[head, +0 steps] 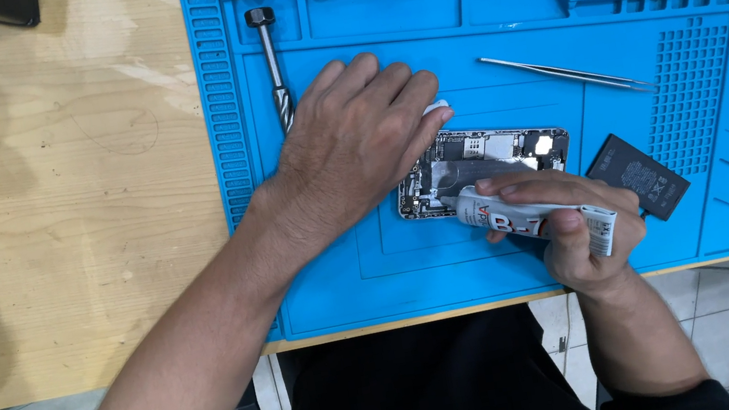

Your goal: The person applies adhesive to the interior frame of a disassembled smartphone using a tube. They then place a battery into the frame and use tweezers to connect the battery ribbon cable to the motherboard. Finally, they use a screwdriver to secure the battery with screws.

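Pinching white glue tube [533, 219], right hand [573, 230]; left hand [354, 138] spread flat, steadying opened phone [485, 166].

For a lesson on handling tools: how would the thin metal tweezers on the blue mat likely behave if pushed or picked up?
The tweezers lie flat, so they would probably slide, not roll. Long and slim, they look light. Their fine tips likely bend easily.

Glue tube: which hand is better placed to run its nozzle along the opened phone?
Right. The right hand already grips the glue tube, nozzle at the opened phone. The left hand lies on the phone's left end, apparently steadying it on the blue mat.
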